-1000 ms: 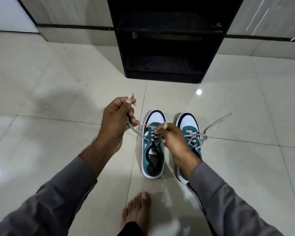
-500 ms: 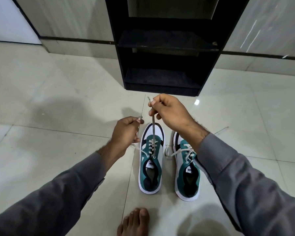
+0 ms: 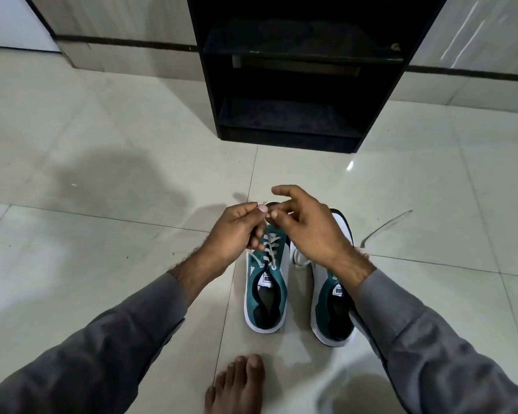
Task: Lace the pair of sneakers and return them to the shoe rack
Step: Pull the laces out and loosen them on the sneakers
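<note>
Left hand (image 3: 234,231) and right hand (image 3: 308,231) both pinch the lace (image 3: 269,244) above the left sneaker (image 3: 253,297)

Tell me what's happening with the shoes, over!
Left hand pinches lace above teal sneaker; right hand at it, grip unclear. Other sneaker beside it; shoe rack ahead.

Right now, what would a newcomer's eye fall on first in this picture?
At the centre, the left hand pinches a pale lace rising from a teal-and-white sneaker, with the right hand close beside it. A second sneaker stands to its right on the floor. Behind them stands a black shoe rack.
</note>
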